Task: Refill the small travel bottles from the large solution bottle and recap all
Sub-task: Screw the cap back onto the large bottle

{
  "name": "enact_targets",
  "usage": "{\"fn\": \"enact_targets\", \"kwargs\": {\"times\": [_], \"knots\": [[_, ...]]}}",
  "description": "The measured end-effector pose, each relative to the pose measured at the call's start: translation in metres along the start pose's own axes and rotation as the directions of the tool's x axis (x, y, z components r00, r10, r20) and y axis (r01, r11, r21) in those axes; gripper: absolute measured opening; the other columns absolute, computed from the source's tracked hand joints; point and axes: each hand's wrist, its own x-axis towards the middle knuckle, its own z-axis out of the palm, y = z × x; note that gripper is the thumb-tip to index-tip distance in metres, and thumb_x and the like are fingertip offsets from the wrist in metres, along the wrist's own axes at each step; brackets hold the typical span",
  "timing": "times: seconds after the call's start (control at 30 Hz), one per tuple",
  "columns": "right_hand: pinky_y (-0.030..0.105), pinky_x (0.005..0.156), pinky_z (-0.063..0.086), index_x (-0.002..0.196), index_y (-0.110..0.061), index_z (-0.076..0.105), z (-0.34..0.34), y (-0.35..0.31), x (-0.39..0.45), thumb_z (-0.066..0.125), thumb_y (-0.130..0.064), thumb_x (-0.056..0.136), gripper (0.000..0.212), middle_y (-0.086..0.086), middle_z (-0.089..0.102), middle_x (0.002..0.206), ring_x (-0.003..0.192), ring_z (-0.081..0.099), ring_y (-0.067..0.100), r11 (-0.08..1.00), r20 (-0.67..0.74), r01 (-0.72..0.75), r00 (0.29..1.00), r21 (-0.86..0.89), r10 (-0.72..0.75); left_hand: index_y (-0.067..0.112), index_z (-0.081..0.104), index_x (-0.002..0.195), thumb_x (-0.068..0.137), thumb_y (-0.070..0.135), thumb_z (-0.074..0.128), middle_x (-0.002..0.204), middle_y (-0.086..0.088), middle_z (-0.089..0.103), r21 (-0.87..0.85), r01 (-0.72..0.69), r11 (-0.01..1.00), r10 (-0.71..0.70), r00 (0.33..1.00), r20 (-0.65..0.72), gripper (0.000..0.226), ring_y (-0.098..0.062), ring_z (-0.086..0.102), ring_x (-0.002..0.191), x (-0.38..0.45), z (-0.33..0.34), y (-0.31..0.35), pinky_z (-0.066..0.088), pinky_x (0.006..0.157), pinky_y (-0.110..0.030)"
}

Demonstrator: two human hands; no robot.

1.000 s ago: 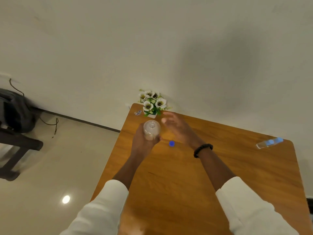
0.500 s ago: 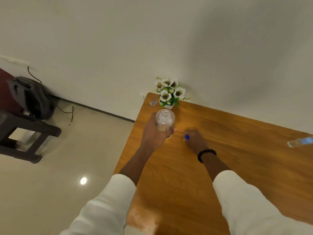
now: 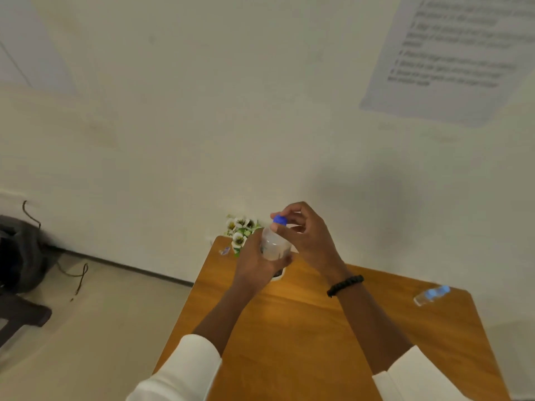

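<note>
The large clear solution bottle [image 3: 273,244] is held tilted above the far left part of the wooden table [image 3: 304,328], with my left hand [image 3: 254,264] wrapped around its body. My right hand [image 3: 307,233] pinches the blue cap [image 3: 279,220] on the bottle's neck with thumb and fingers. Small clear travel bottles [image 3: 431,295] with blue caps lie blurred near the table's far right corner.
A small pot of white flowers [image 3: 240,233] stands at the table's far left corner, just behind my hands, beside a small purple-and-white item [image 3: 224,250]. A dark bag [image 3: 17,253] and cable lie on the floor at left. A printed sheet [image 3: 451,53] hangs on the wall.
My right hand picked the blue cap up from the table and brought it onto the bottle's neck. My left hand raised the bottle. The camera tilted upward.
</note>
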Motion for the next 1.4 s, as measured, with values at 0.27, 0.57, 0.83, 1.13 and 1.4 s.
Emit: {"fn": "enact_targets", "kwargs": {"times": [0.27, 0.57, 0.83, 1.13, 1.4], "knots": [[0.032, 0.087, 0.058, 0.101, -0.018, 0.057, -0.091, -0.037, -0.028, 0.081, -0.027, 0.08, 0.034, -0.009, 0.074, 0.101, 0.095, 0.07, 0.009, 0.983, -0.069, 0.071, 0.994, -0.172, -0.084, 0.035, 0.051, 0.118, 0.061, 0.057, 0.083, 0.108, 0.01, 0.061, 0.032, -0.191, 0.981, 0.188, 0.979, 0.083, 0.069, -0.008, 0.062, 0.091, -0.009, 0.051, 0.064, 0.059, 0.069, -0.023], [0.009, 0.076, 0.05, 0.121, -0.036, 0.059, -0.145, -0.051, -0.067, 0.067, -0.056, 0.082, 0.045, -0.015, 0.061, 0.111, 0.093, 0.062, 0.003, 0.929, -0.264, -0.004, 0.959, -0.369, -0.101, 0.028, 0.05, 0.123, 0.067, 0.054, 0.081, 0.11, 0.011, 0.063, -0.032, -0.266, 0.963, 0.268, 0.955, 0.128, 0.07, -0.015, 0.062, 0.097, -0.031, 0.124, 0.105, 0.055, 0.077, -0.017], [0.015, 0.079, 0.055, 0.102, -0.021, 0.068, -0.162, -0.057, -0.081, 0.081, -0.03, 0.079, 0.028, -0.011, 0.072, 0.096, 0.088, 0.067, 0.001, 0.968, -0.389, 0.019, 0.913, -0.25, -0.119, 0.026, 0.05, 0.12, 0.068, 0.046, 0.083, 0.107, 0.009, 0.062, -0.055, -0.258, 0.964, 0.264, 0.954, 0.144, 0.065, -0.013, 0.063, 0.092, -0.035, 0.135, 0.12, 0.05, 0.067, -0.01], [0.016, 0.086, 0.054, 0.117, -0.027, 0.066, -0.158, -0.062, -0.074, 0.075, -0.029, 0.086, 0.033, -0.012, 0.069, 0.111, 0.098, 0.065, -0.001, 0.966, -0.299, 0.029, 0.948, -0.257, -0.108, 0.027, 0.049, 0.124, 0.069, 0.052, 0.08, 0.11, 0.008, 0.062, -0.035, -0.237, 0.971, 0.239, 0.965, 0.108, 0.068, -0.018, 0.064, 0.093, -0.027, 0.123, 0.123, 0.05, 0.07, -0.012], [0.016, 0.088, 0.054, 0.126, -0.033, 0.057, -0.16, -0.068, -0.062, 0.072, -0.031, 0.088, 0.041, -0.02, 0.064, 0.118, 0.099, 0.064, -0.002, 0.961, -0.212, 0.082, 0.967, -0.265, -0.141, 0.026, 0.048, 0.124, 0.072, 0.049, 0.08, 0.112, 0.006, 0.061, -0.021, -0.251, 0.968, 0.251, 0.963, 0.099, 0.066, -0.02, 0.063, 0.096, -0.023, 0.118, 0.123, 0.051, 0.078, -0.016]]}}
